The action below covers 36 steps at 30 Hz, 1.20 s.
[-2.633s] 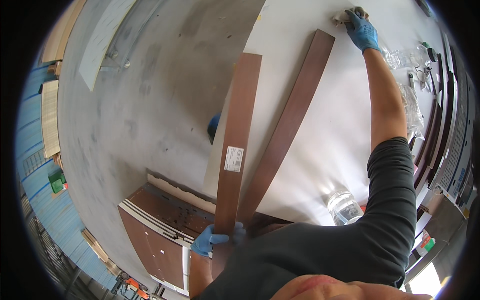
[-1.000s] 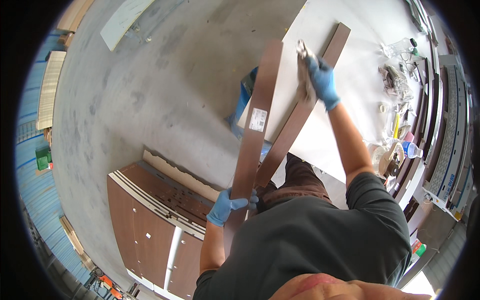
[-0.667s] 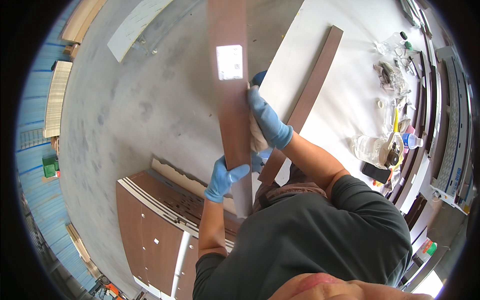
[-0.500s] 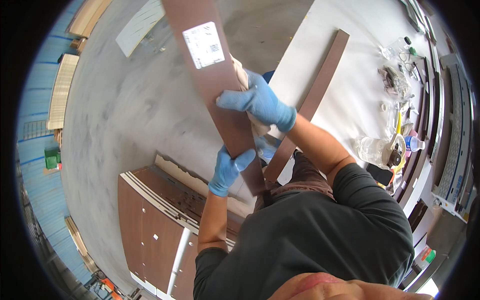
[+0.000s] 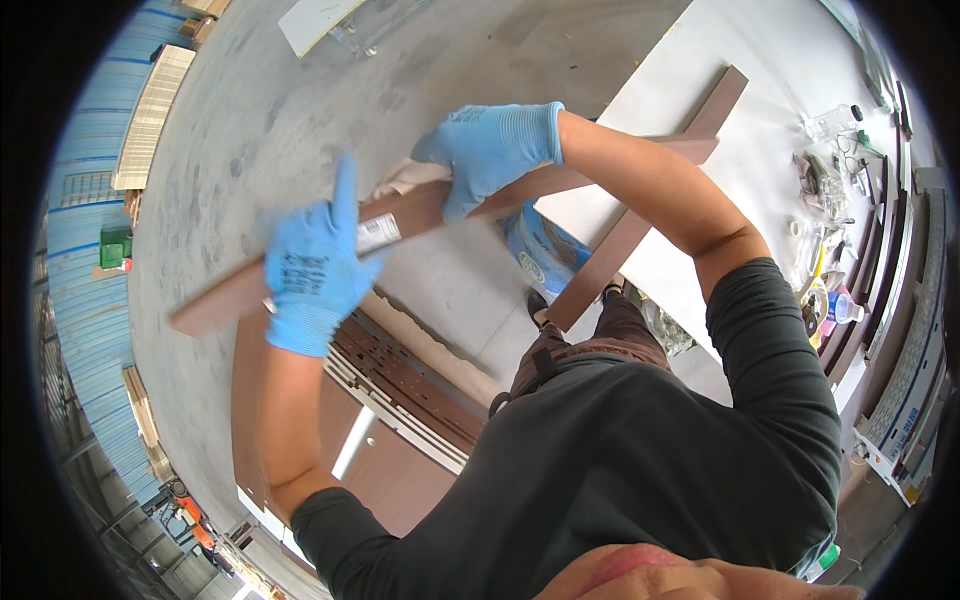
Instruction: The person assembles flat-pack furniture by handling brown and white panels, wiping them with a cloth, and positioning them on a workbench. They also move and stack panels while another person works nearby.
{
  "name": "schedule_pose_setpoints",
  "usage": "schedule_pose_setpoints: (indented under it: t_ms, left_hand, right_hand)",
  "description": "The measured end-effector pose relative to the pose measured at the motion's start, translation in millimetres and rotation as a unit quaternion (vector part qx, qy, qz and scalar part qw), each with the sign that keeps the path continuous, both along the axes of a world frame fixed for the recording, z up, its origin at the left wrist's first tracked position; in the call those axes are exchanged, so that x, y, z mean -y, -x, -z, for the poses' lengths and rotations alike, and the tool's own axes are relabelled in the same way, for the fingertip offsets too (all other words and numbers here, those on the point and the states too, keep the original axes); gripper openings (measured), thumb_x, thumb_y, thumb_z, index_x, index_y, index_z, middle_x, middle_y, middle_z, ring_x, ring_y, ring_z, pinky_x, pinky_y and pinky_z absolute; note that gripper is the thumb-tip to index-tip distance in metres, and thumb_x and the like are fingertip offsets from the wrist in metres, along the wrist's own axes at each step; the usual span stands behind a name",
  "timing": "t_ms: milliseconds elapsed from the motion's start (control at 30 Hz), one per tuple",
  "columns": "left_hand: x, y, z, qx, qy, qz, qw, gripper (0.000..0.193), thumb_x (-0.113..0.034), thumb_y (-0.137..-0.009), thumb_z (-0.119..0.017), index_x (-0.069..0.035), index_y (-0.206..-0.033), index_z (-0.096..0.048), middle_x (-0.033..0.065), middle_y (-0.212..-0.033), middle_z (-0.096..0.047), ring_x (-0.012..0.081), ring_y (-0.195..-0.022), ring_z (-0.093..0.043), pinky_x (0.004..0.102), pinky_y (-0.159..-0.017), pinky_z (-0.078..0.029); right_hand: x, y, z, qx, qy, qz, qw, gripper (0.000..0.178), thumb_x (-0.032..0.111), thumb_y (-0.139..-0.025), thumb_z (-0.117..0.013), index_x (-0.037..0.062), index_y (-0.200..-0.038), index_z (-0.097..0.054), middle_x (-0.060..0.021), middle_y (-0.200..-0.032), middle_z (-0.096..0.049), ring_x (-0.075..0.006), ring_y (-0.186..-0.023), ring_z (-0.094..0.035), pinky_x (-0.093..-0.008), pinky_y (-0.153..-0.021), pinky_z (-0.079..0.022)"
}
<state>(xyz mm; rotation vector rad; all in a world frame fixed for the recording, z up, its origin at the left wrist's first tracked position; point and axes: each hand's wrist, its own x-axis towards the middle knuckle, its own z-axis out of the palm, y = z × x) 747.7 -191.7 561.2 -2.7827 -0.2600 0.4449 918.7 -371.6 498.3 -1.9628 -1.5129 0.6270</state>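
Observation:
A long brown board [image 5: 540, 187] slants across the view, its left end lower and blurred. My gloved left hand [image 5: 312, 272] lies across it near that end, thumb at the lower edge and index finger stretched past the upper edge; motion smears the fingers. Beside it on the board is a white label [image 5: 378, 233]. My gloved right hand [image 5: 490, 152] is closed over the board's upper edge, with a pale cloth [image 5: 412, 178] against the board under its fingers. A second brown board [image 5: 602, 272] passes beneath the first, reaching from the white table [image 5: 770, 75] toward my legs.
Brown panels [image 5: 400, 470] are stacked at lower left. A blue printed object [image 5: 548, 255] stands below the held board. Clear bottles [image 5: 832, 122], plastic wrapping [image 5: 822, 185] and small items litter the table's right side. A pale panel [image 5: 315, 22] stands far off on the grey floor.
The board has swung from steeply upright to nearly crosswise, its labelled end now at left. My left hand has moved left and up, near the label; my right hand and cloth moved up and slightly left.

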Motion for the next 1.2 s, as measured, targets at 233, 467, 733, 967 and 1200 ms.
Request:
schedule_pose_setpoints:
  t_ms: [233, 467, 733, 967, 1200]
  left_hand:
    - [24.9, 82.9, 128.6, 0.116, 0.328, -0.115, 0.930, 0.098, -0.045, -0.077, -0.087, -0.003, -0.154, -0.043, 0.0252, -0.108, -0.074, 0.0392, -0.095, -0.075, 0.0501, -0.085, -0.059]
    - [64.9, 119.0, 215.8, 0.175, 0.399, -0.053, 0.899, 0.025, -0.036, -0.076, -0.082, -0.012, -0.080, -0.078, 0.0122, -0.080, -0.074, 0.0359, -0.080, -0.074, 0.0458, -0.072, -0.060]
    - [98.9, 118.7, 222.1, -0.020, 0.322, -0.160, 0.933, 0.047, -0.049, -0.077, -0.084, -0.007, -0.097, -0.076, 0.0158, -0.091, -0.077, 0.0356, -0.082, -0.074, 0.0444, -0.073, -0.060]
    - [118.6, 109.3, 211.2, -0.008, 0.418, -0.295, 0.859, 0.073, -0.044, -0.077, -0.088, -0.001, -0.131, -0.064, 0.0190, -0.107, -0.077, 0.0336, -0.094, -0.076, 0.0430, -0.082, -0.059]
    - [126.8, 109.5, 218.2, 0.003, 0.441, -0.306, 0.844, 0.073, -0.045, -0.081, -0.083, -0.004, -0.137, -0.060, 0.0205, -0.114, -0.076, 0.0374, -0.104, -0.074, 0.0457, -0.089, -0.058]
  right_hand:
    - [28.0, -2.0, 26.2, 0.294, -0.177, 0.291, 0.893, 0.039, 0.037, -0.089, -0.075, 0.0114, -0.117, -0.065, -0.0126, -0.088, -0.068, -0.0327, -0.080, -0.068, -0.0449, -0.069, -0.054]
    - [44.5, 162.9, 123.4, 0.198, -0.015, 0.130, 0.972, 0.046, 0.047, -0.084, -0.072, 0.0100, -0.111, -0.065, -0.0079, -0.084, -0.069, -0.0264, -0.076, -0.070, -0.0439, -0.072, -0.050]
    - [67.4, 164.0, 150.0, 0.127, 0.043, 0.087, 0.987, 0.049, 0.045, -0.093, -0.067, 0.0124, -0.129, -0.059, -0.0089, -0.104, -0.071, -0.0269, -0.095, -0.074, -0.0421, -0.075, -0.055]
    - [115.2, 24.1, 220.7, 0.144, 0.179, 0.294, 0.928, 0.028, 0.037, -0.091, -0.074, 0.0089, -0.094, -0.077, -0.0130, -0.096, -0.075, -0.0311, -0.087, -0.076, -0.0384, -0.071, -0.060]
    - [195.2, -226.8, 276.4, 0.125, 0.198, 0.492, 0.838, 0.035, 0.039, -0.097, -0.065, 0.0120, -0.117, -0.074, -0.0244, -0.103, -0.074, -0.0443, -0.099, -0.071, -0.0521, -0.088, -0.057]
